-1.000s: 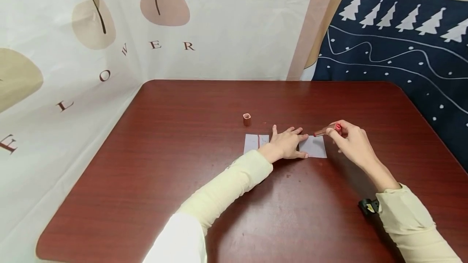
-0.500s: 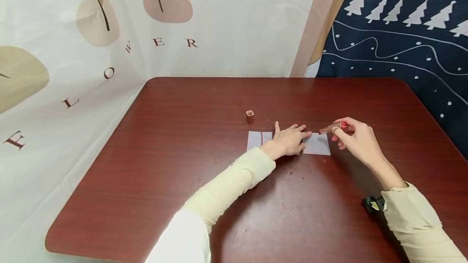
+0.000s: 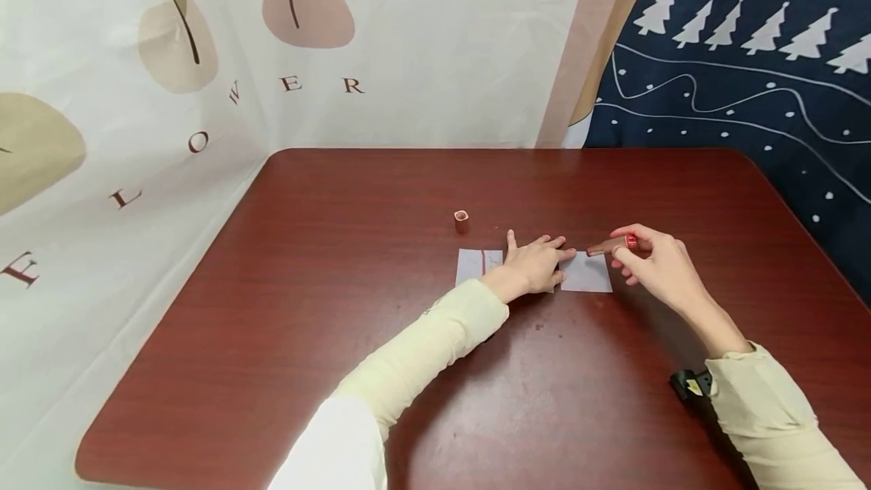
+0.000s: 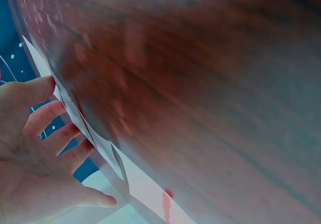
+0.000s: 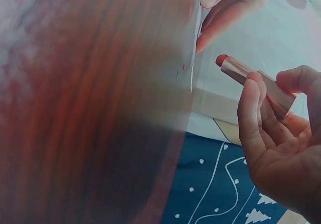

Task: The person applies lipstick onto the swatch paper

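Observation:
My right hand (image 3: 656, 263) pinches an uncapped lipstick (image 3: 610, 246) between thumb and fingers. Its red tip points left, over the far edge of the right-hand white paper (image 3: 587, 274); in the right wrist view the lipstick (image 5: 258, 82) appears raised off the table. Fingers spread, my left hand (image 3: 533, 266) rests palm down on the papers, one fingertip at the right paper's far left corner. To its left lies another white paper (image 3: 469, 265) with a red line down it. A further sheet is mostly hidden under that hand. The lipstick cap (image 3: 462, 222) stands upright behind the papers.
A dark red-brown wooden table (image 3: 306, 286) with rounded corners lies below. Behind it hang a white flower-print cloth (image 3: 422, 44) and a navy cloth (image 3: 735, 89) with white trees. A black device (image 3: 690, 384) sits by the right sleeve cuff.
My left thumb has drawn back leftward from the right paper's near left corner. Lipstick and right hand shift only slightly over the paper's far edge. The head view sways a little.

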A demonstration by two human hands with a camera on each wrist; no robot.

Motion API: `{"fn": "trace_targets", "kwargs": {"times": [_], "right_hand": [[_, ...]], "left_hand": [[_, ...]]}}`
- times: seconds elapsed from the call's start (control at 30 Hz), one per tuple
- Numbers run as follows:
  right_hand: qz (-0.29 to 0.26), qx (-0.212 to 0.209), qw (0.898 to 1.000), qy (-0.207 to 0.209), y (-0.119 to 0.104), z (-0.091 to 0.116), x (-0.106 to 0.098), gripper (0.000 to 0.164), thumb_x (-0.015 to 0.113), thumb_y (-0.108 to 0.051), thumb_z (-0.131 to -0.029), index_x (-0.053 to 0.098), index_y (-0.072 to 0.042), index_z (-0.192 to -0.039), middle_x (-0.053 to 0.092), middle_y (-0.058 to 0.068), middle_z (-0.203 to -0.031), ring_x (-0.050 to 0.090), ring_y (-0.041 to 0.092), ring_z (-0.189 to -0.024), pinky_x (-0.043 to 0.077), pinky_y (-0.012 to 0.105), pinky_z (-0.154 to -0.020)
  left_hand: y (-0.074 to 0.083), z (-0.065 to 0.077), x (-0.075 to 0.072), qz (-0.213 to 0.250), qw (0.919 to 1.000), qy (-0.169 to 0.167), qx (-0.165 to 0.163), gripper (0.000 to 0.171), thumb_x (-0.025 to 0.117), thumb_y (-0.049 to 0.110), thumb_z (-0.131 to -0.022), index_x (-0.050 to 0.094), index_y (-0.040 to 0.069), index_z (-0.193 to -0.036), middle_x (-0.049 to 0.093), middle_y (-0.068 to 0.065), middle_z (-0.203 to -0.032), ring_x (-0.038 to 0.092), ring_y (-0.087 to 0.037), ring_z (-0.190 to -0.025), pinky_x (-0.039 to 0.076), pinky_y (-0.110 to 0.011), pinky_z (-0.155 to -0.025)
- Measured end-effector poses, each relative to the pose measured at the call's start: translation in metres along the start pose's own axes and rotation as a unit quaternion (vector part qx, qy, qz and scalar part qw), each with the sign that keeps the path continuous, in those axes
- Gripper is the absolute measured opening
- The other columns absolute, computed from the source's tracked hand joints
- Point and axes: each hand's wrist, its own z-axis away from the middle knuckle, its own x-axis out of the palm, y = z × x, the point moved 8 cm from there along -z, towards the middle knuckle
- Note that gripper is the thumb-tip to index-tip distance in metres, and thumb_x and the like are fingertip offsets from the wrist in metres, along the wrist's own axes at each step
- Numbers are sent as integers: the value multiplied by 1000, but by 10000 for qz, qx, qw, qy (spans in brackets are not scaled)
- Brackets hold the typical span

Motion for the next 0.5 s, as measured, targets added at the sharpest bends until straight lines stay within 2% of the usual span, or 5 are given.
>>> {"fn": "trace_targets", "kwargs": {"times": [0.23, 0.5], "right_hand": [[205, 21, 9997, -123, 0, -2, 2, 24, 50, -18, -95, 54, 2, -107, 64, 12, -76, 60, 16, -59, 51, 24, -51], [252, -86, 9993, -271, -1, -1, 8, 24, 45, -16, -97, 51, 2, -110, 64, 14, -82, 61, 21, -66, 51, 26, -51]], "left_hand": [[-1, 0, -1, -20, 10000, 54, 32, 49, 51, 37, -95, 36, 40, -142, 23, 15, -150, 19, -6, -137, 5, -60, -104], [-1, -1, 2, -38, 10000, 46, 55, 49, 49, 37, -96, 35, 40, -142, 24, 14, -150, 20, -7, -137, 6, -61, -104]]}}
